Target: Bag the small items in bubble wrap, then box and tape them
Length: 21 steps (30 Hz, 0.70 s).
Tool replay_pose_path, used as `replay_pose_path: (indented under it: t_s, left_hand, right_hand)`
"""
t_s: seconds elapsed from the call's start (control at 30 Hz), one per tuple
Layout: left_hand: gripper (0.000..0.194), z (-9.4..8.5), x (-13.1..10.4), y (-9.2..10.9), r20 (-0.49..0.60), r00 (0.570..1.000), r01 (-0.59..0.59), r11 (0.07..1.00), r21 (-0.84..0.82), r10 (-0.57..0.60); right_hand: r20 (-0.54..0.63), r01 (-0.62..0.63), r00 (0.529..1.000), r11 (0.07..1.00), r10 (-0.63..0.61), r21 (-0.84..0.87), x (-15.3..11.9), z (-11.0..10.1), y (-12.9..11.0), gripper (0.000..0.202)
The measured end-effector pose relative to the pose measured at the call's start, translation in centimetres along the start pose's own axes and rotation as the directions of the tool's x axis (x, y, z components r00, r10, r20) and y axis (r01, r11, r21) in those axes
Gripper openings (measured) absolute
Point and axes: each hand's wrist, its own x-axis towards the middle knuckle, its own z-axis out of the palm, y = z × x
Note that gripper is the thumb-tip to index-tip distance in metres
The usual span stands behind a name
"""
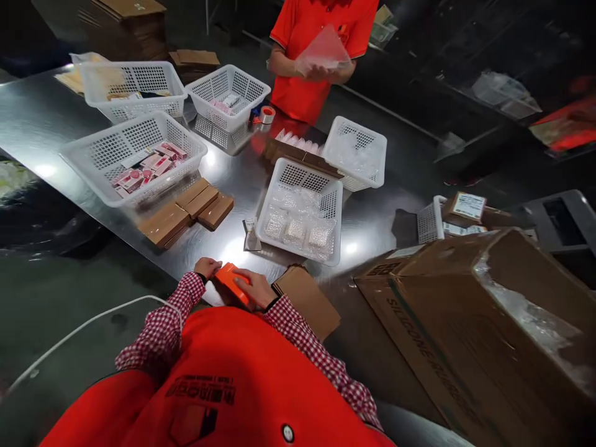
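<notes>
Close to my body, at the near edge of the metal table, is an orange box-like item (230, 282). My right hand (255, 288) grips it from the right, with fingers over its top. At its upper left corner my left hand (207, 267) is closed, the fingertips pinching there; their exact hold is too small to see clearly. A stack of flat brown cardboard (310, 301) lies beside my right wrist. Just beyond my hands stands a small printed card or packet (251, 236), next to a white basket (338, 217) of bubble-wrapped packs (295, 230).
Brown cartons (162, 223) lie left, before a basket (88, 177) of pink-and-white boxes. More baskets (179, 87) and a tape dispenser (266, 115) stand behind. A big open carton (419, 323) fills the right. Opposite, a person (307, 93) holds a clear bag. A white cable (93, 332) hangs left.
</notes>
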Motion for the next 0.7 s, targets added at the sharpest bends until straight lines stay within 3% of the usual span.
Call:
replay_pose_path:
  t_s: [0.1,0.2,0.33,0.5,0.7]
  left_hand:
    - [0.026,0.6,0.6,-0.3,0.042,0.997,0.073,0.997,-0.032,-0.072]
    - [0.026,1.2,0.7,-0.5,0.051,0.993,0.105,0.993,-0.059,-0.102]
    - [0.025,1.4,-0.1,-0.7,-0.006,0.997,0.070,0.996,-0.050,-0.071]
    - [0.023,1.3,-1.2,-0.6,-0.066,0.998,0.004,0.999,-0.042,-0.007]
    - [0.021,3.1,-2.8,-0.2,-0.107,0.994,-0.017,0.979,-0.201,-0.005]
  right_hand:
    - [0.004,-0.014,1.000,1.000,0.013,0.012,-1.0,-0.4,0.7,0.037]
    - [0.020,-0.030,0.999,0.999,0.029,0.044,-3.5,-1.1,3.1,0.039]
    - [-0.002,-0.008,1.000,1.000,0.008,0.022,-6.0,-1.5,6.0,0.039]
    - [-0.010,0.072,0.997,0.996,-0.072,0.058,-6.6,-0.9,8.0,0.040]
    - [-0.062,0.170,0.985,0.974,-0.162,0.149,-7.9,-0.6,11.4,0.042]
